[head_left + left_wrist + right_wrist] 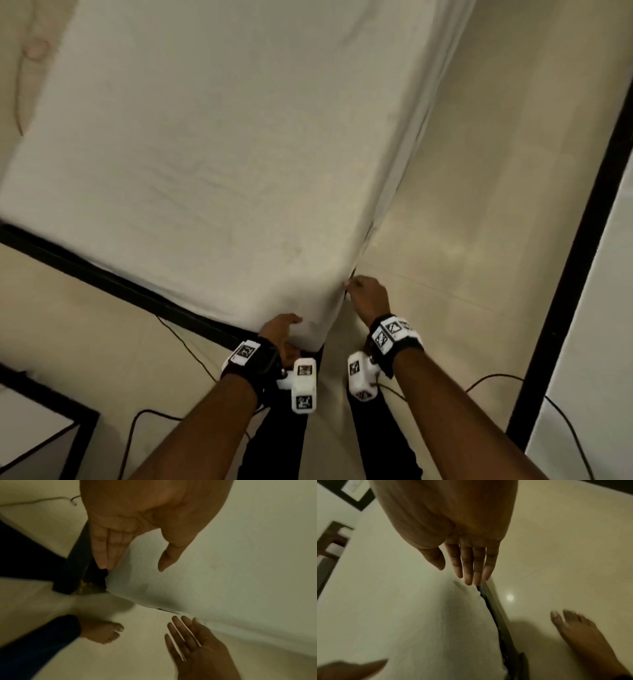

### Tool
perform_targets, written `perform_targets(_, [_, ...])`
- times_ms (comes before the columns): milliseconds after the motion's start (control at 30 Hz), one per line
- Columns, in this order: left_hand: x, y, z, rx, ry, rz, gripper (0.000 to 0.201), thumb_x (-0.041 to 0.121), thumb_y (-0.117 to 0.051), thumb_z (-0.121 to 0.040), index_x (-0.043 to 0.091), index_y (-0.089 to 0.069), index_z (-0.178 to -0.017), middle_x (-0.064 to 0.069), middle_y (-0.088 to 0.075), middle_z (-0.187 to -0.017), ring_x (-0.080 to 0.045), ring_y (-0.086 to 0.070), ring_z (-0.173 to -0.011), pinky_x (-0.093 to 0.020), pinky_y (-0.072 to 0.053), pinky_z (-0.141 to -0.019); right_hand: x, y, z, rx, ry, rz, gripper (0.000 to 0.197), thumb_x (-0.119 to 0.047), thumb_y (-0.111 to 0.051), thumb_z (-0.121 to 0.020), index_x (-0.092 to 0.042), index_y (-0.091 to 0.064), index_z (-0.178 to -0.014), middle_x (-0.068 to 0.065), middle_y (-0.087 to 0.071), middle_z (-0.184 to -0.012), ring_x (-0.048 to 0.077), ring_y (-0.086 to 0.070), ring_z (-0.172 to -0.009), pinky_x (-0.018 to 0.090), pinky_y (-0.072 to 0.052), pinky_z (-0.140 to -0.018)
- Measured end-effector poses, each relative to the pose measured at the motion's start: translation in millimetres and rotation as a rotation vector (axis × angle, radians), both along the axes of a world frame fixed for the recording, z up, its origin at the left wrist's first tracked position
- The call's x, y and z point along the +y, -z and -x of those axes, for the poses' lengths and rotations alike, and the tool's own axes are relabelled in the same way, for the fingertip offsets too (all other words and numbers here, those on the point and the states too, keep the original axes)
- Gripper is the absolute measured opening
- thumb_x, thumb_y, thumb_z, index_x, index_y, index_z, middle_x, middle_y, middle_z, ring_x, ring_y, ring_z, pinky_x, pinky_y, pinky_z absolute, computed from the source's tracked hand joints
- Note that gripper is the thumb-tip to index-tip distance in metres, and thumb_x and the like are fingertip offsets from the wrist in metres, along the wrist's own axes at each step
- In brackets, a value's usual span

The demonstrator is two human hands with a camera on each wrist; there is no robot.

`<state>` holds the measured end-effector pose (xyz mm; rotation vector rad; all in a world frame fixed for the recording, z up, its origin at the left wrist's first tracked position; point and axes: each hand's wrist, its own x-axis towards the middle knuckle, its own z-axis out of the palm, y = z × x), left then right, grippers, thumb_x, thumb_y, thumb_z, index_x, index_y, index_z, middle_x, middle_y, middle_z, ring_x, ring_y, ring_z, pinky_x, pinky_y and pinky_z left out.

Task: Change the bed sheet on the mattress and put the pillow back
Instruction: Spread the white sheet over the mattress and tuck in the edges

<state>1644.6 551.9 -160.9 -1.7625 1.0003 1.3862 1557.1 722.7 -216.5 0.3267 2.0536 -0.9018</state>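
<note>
Tucking the sheet [222,154] at the near corner of the mattress [310,330], by the look of it. Covers the whole top of the mattress and hangs down both sides of that corner, with loose wrinkles fanning away from it. Left grip [279,330] spread, holding nothing: fingers [104,550] straight and pressed together down the end face of the corner, beside the black frame [102,274], thumb apart on the top. Right grip [368,298] also flat and pinching nothing: fingers [471,566] straight, side by side, tips touching the sheet's hem on the long side just past the corner, over a dark gap above the frame. Likely trouble from here: pushing in with flat fingers and no hold on the cloth, so leaving the hem untucked or bunched at the corner; pulling one side harder than the other, so dragging the sheet askew across the top and baring a far corner, out of view here; jamming fingertips between mattress and frame in that narrow gap. Also worth minding: cables [185,346] on the floor [479,205] right by the corner, close to bare feet [576,632], so a snag or trip on stepping round. Cannot tell about the pillow: only a blurred pinkish shape [37,48] beyond the far left edge of the mattress, possibly it, not yet back on.
</note>
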Motion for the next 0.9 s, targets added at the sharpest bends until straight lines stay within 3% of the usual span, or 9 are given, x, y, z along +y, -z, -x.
perform_targets(67, [1.7,-27.7,5.5,0.056,0.186,0.026,0.033,0.026,-0.071,-0.088,0.001,-0.057,-0.104,-0.020,-0.061,-0.100,-0.032,-0.061,-0.083,-0.035,-0.049,-0.070,11.3,-39.2,-11.7,0.040,-0.029,-0.020,0.020,-0.024,-0.057,-0.095,-0.012,-0.073,-0.092,0.012,-0.074,-0.103,0.031,-0.066,-0.099,0.031,-0.045,-0.078])
perform_targets(133, [7.9,-66.6,19.6,0.181,0.306,0.064,0.020,0.018,-0.070,-0.089,0.000,-0.063,-0.093,-0.017,-0.059,-0.082,-0.024,-0.054,-0.061,-0.026,-0.042,-0.057,28.2,-82.5,-13.9,0.106,-0.091,-0.050,0.018,-0.025,-0.057,-0.094,-0.015,-0.070,-0.088,0.010,-0.073,-0.101,0.032,-0.066,-0.100,0.033,-0.047,-0.079])
perform_targets(200, [19.7,-107.3,34.7,0.305,0.440,0.121,0.015,0.015,-0.071,-0.089,0.001,-0.068,-0.084,-0.016,-0.064,-0.076,-0.023,-0.056,-0.059,-0.021,-0.039,-0.046,45.4,-128.6,-14.2,0.170,-0.119,-0.097,0.019,-0.028,-0.055,-0.094,-0.015,-0.066,-0.084,0.008,-0.072,-0.097,0.031,-0.065,-0.097,0.034,-0.046,-0.076])
perform_targets(300, [41.3,-169.2,56.0,0.468,0.636,0.212,0.022,0.019,-0.072,-0.089,0.009,-0.070,-0.070,-0.016,-0.074,-0.077,-0.024,-0.065,-0.068,-0.025,-0.047,-0.054,68.7,-201.1,-11.3,0.312,-0.212,-0.195,0.024,-0.031,-0.051,-0.096,-0.013,-0.065,-0.088,0.005,-0.069,-0.095,0.029,-0.063,-0.094,0.034,-0.043,-0.072])
perform_targets(433, [75.7,-250.6,86.7,0.672,0.771,0.254,0.018,0.020,-0.068,-0.088,0.011,-0.074,-0.073,-0.011,-0.077,-0.080,-0.021,-0.071,-0.071,-0.023,-0.050,-0.056,93.8,-283.3,4.3,0.459,-0.265,-0.291,0.028,-0.035,-0.048,-0.097,-0.014,-0.066,-0.093,0.005,-0.068,-0.097,0.029,-0.063,-0.096,0.034,-0.045,-0.075])
perform_targets(533, [100.0,-298.5,103.5,0.786,0.850,0.280,0.024,0.027,-0.061,-0.075,0.008,-0.075,-0.075,-0.006,-0.076,-0.074,-0.026,-0.074,-0.077,-0.035,-0.057,-0.067,112.4,-337.1,15.1,0.521,-0.249,-0.316,0.028,-0.035,-0.049,-0.097,-0.013,-0.066,-0.093,0.006,-0.069,-0.098,0.030,-0.063,-0.095,0.034,-0.046,-0.075])
perform_targets(600, [111.5,-320.5,109.6,0.850,0.919,0.310,0.026,0.030,-0.059,-0.072,0.011,-0.076,-0.073,-0.001,-0.075,-0.071,-0.024,-0.073,-0.078,-0.039,-0.058,-0.075,122.0,-362.7,19.1,0.548,-0.230,-0.336,0.028,-0.034,-0.049,-0.097,-0.013,-0.067,-0.092,0.006,-0.070,-0.098,0.030,-0.064,-0.094,0.033,-0.047,-0.075])
perform_targets(733, [127.5,-360.2,111.7,0.935,1.075,0.378,0.033,0.040,-0.057,-0.070,0.013,-0.075,-0.076,0.000,-0.075,-0.076,-0.020,-0.070,-0.079,-0.034,-0.057,-0.078,136.7,-405.5,15.0,0.598,-0.190,-0.372,0.028,-0.034,-0.051,-0.097,-0.012,-0.066,-0.089,0.006,-0.070,-0.095,0.030,-0.065,-0.091,0.032,-0.045,-0.072])
perform_targets(900, [122.2,-385.8,113.4,0.954,1.179,0.490,0.014,0.026,-0.066,-0.083,0.016,-0.075,-0.079,0.000,-0.075,-0.084,-0.020,-0.068,-0.083,-0.028,-0.053,-0.074,149.1,-430.8,9.2,0.608,-0.143,-0.394,0.024,-0.036,-0.050,-0.096,-0.019,-0.056,-0.080,0.005,-0.070,-0.094,0.028,-0.064,-0.091,0.032,-0.045,-0.071])
